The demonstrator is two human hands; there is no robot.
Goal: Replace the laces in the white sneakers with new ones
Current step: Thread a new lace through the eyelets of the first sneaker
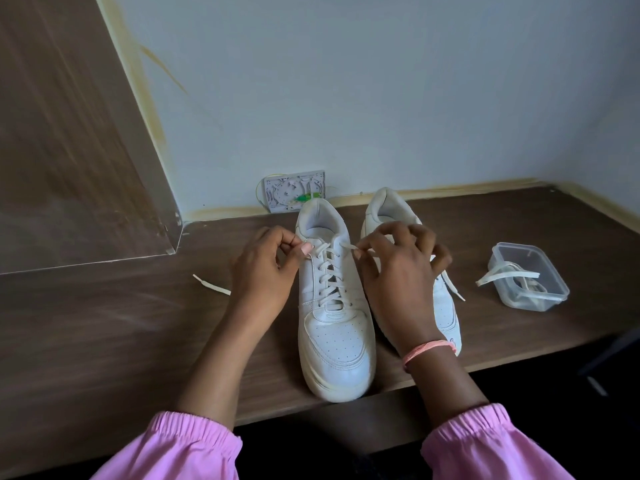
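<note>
On the dark wood-grain tabletop (104,323) the laced white leather sneaker (334,327) stands between the hands, left hand (265,268) and right hand (398,271) each pinching an end of its soft, limp cream lace (329,271), best gripped near the stiff tips.

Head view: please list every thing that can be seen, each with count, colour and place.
sneakers: 2, white, side by side on the table, heels toward the wall
lace: 1, cream, threaded in the left sneaker
loose lace end: 1, cream, on the table, left
plastic box: 1, clear, right, laces inside
wall plate: 1, white, at the wall
table: 1, brown wood
left hand: pinches the lace
right hand: pinches the lace
</note>
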